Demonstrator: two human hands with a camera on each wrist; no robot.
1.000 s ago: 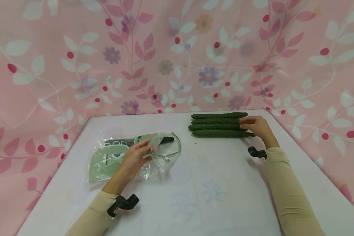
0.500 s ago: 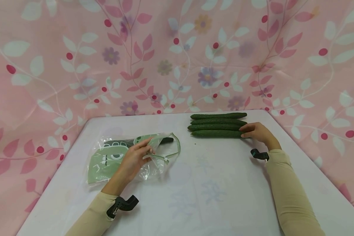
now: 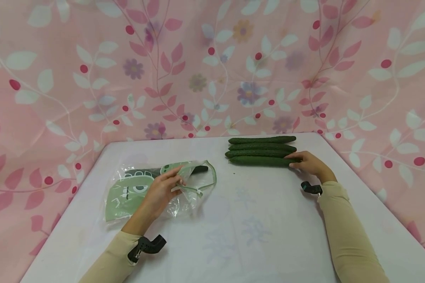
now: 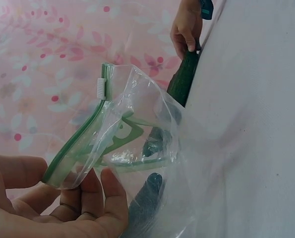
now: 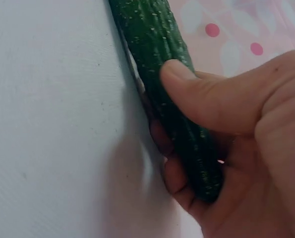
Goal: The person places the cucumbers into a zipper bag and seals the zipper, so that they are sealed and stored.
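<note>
My left hand [image 3: 159,192] pinches the green-edged mouth of a clear zip bag [image 3: 127,202] printed with a green cartoon monster. The bag lies on the table with its mouth held open to the right. A dark green cucumber [image 3: 200,169] shows inside it, partly behind the print. In the left wrist view the white zip slider [image 4: 101,89] sits on the green seal. At the right, my right hand [image 3: 309,165] grips the right end of the nearest cucumber [image 3: 258,161]. The right wrist view shows the thumb on top of this cucumber [image 5: 149,44] and fingers curled beneath.
Behind the gripped cucumber, several more cucumbers [image 3: 262,140] lie side by side near the table's back edge. A white cloth covers the table [image 3: 241,236]. A pink floral curtain [image 3: 212,78] hangs behind it.
My right hand has moved forward and down from the middle cucumbers to the nearest one and now grips its right end. The left hand and bag have hardly moved.
</note>
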